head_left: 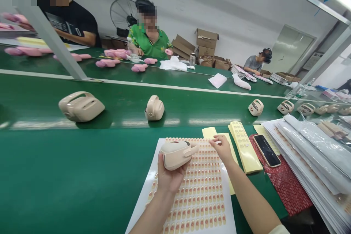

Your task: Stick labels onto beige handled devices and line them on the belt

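Observation:
In my left hand (171, 177) is a beige rounded device with a loop handle (177, 155), tilted, its handle pointing right. My fingers cup it from below and the side. It is above a white sheet of small oval stickers (203, 190), printed in rows of beige and orange-pink. My right hand (222, 149) is at the sheet's upper right, thumb and index finger pinched together. Whatever is between those fingertips is too small to make out. Yellow paper (210, 131) shows behind the sheet and under my right wrist.
Similar beige devices (81, 106) stand spaced along the green belt (197, 104) ahead. To my right are a yellow sticker stack (244, 148), a phone (267, 150) on red bubble wrap (292, 193), and piled sheets (307, 175). Co-workers sit beyond, near pink items (139, 67).

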Tool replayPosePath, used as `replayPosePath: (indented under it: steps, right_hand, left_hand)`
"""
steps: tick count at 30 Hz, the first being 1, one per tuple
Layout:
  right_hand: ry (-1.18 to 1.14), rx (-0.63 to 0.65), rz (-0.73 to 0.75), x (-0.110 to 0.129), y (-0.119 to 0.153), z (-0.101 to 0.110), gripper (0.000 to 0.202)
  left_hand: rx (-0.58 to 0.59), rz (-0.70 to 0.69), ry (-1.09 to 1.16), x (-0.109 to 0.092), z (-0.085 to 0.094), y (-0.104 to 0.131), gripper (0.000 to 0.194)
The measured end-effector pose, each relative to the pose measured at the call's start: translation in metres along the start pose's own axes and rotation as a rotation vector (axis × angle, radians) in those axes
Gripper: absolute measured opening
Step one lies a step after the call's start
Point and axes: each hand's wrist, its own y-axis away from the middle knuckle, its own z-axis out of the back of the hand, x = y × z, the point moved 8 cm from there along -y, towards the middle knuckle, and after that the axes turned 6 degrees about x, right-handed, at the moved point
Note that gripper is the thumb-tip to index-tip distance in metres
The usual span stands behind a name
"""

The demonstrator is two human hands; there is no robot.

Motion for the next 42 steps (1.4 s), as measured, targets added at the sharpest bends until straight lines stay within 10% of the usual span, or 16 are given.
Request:
replayPosePath:
  steps: [7, 26, 37, 42]
  right_hand:
    - [-0.654, 0.015, -0.112, 0.039, 0.035, -0.056, 0.022]
    - [-0.443, 0.12, -0.12, 0.041, 0.022, -0.054, 0.012]
    - [-0.061, 0.02, 0.408, 0.082, 0.046, -0.04, 0.004]
    - [-0.105, 0.049, 0.322, 0.069, 0.041, -0.045, 0.044]
  left_hand:
    - [-0.021, -0.022, 0.017, 0.005, 0.003, 0.0, 0.056]
    - [-0.026, -0.008, 0.052, 0.012, -0.003, 0.003, 0.05]
    - [0.02, 0.04, 0.095, 0.015, 0.001, 0.004, 0.05]
    - [0.05, 0.084, 0.116, 0.017, 0.0, 0.005, 0.054]
